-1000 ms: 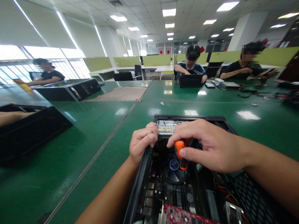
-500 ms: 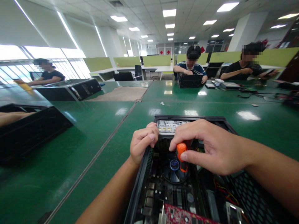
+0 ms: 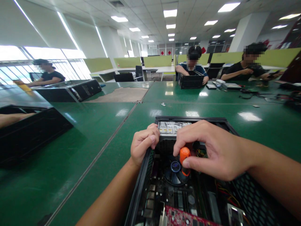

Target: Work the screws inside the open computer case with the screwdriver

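The right hand (image 3: 211,150) has slid a little lower and to the right over the last second, taking the orange-handled screwdriver (image 3: 184,155) with it. The handle now sits lower against the CPU cooler fan (image 3: 174,172) than it did. The move is small, so the work appears to stay at the same spot beside the fan; the tip is hidden, and what it meets cannot be told. The right fingers (image 3: 197,162) are curled round the handle, thumb and forefinger pinching it near the top. The left hand (image 3: 142,146) has not shifted: its fingers are closed over the left rim of the computer case (image 3: 190,119), next to the power supply (image 3: 170,128).

The screwdriver stands roughly upright inside the case, which lies open on the green desk (image 3: 94,131) just in front of the person.

Counted: one screwdriver, one cooler fan and one red expansion card (image 3: 185,218) at the near edge of the view. There are four cases in all: this one, a black one at the left (image 3: 30,131), another behind that (image 3: 70,89), and one in front of the middle seated person (image 3: 190,81). Three other people sit at the far desks, and a co-worker's forearm (image 3: 11,117) rests at the left edge.
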{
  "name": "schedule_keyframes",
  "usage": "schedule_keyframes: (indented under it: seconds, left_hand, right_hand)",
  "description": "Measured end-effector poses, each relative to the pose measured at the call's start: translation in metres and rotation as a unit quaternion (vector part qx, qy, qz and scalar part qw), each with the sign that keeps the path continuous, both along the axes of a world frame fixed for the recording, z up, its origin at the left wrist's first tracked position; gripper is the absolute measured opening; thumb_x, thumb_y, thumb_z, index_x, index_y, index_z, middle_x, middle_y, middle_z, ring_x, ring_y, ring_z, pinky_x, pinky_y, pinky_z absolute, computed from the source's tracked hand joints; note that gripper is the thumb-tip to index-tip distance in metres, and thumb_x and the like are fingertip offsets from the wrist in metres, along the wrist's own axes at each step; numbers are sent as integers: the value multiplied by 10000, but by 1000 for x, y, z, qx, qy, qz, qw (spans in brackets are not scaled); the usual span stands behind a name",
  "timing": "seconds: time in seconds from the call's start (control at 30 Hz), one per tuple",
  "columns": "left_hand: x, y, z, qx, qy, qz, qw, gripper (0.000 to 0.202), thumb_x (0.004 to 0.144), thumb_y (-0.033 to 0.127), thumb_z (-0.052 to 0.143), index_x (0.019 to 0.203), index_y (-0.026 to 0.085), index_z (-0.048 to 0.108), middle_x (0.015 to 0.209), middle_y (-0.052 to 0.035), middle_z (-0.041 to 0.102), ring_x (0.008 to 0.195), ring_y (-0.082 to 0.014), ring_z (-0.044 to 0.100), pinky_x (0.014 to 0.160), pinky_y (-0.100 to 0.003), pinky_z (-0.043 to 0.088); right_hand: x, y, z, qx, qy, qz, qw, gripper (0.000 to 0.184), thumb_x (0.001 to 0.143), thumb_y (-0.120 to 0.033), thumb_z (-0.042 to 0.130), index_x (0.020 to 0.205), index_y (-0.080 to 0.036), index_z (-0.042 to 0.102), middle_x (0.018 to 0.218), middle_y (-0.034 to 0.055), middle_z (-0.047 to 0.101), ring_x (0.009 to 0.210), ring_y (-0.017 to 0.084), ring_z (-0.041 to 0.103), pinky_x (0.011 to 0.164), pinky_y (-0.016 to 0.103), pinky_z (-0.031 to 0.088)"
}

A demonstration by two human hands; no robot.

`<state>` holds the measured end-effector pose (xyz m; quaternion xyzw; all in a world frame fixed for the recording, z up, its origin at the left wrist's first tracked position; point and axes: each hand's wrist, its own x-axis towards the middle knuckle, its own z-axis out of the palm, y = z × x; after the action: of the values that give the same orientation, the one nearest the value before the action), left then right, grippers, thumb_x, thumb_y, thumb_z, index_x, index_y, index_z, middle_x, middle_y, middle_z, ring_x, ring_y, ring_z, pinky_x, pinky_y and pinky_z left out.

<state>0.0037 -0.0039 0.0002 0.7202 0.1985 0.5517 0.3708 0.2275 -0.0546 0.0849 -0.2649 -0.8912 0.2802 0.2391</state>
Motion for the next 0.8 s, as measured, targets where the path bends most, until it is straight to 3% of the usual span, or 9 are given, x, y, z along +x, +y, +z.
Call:
schedule_keyframes:
  seconds: [0.1, 0.2, 0.3, 0.4, 0.5, 0.63, 0.8]
  left_hand:
    - [0, 0, 0, 1, 3, -1, 1000, 465, 899, 360, 542, 483, 190, 424, 498, -1, 454, 588, -170, 441, 940, -431, 349]
    - [0, -1, 0, -2, 4, 1, 1000, 472, 901, 377, 540, 482, 194, 426, 496, -3, 450, 591, -175, 440, 953, -443, 349]
    - [0, -1, 0, -8, 7, 9, 1000, 480, 900, 407, 540, 482, 202, 429, 491, -6, 449, 590, -184, 438, 958, -457, 354]
    - [0, -1, 0, -7, 7, 11, 1000, 485, 899, 415, 542, 480, 203, 423, 485, -5, 448, 582, -182, 435, 955, -458, 357]
    - [0, 0, -1, -2, 7, 9, 1000, 482, 898, 401, 541, 477, 198, 421, 486, -5, 452, 582, -178, 437, 946, -455, 359]
    - [0, 1, -2, 1, 6, 6, 1000, 481, 894, 388, 540, 473, 190, 419, 493, -4, 461, 584, -173, 451, 947, -449, 360]
    - [-1, -1, -1, -13, 15, 15, 1000, 456, 895, 366, 537, 491, 184, 428, 530, -14, 472, 617, -184, 469, 936, -449, 370]
  right_hand:
    - [-1, 0, -2, -34, -8, -15, 999, 85, 726, -170, 753, 790, -153, 699, 671, -34, 625, 582, 103, 536, 572, 233, 441]
    - [-3, 0, -3, -68, 1, -25, 997, 243, 699, -301, 854, 717, -167, 652, 592, -73, 566, 501, 65, 455, 459, 189, 359]
    - [-2, -1, -4, -87, 11, -30, 996, 355, 640, -368, 910, 668, -172, 615, 558, -94, 528, 485, 50, 413, 431, 170, 317]
    - [-1, -1, -3, -96, 5, -25, 995, 294, 677, -326, 881, 697, -169, 633, 578, -83, 545, 489, 59, 424, 440, 179, 347]
    - [0, 0, -2, -64, -1, -3, 998, 106, 740, -180, 777, 812, -154, 703, 679, -33, 637, 563, 97, 530, 531, 215, 451]
    - [-1, 0, -1, 46, 80, -8, 996, 212, 812, -104, 692, 1014, -155, 736, 940, 23, 760, 834, 145, 690, 782, 250, 532]
    - [-11, -2, -8, 117, 134, -17, 984, 270, 884, -93, 683, 1135, -185, 716, 1083, 15, 781, 993, 123, 707, 931, 234, 507]
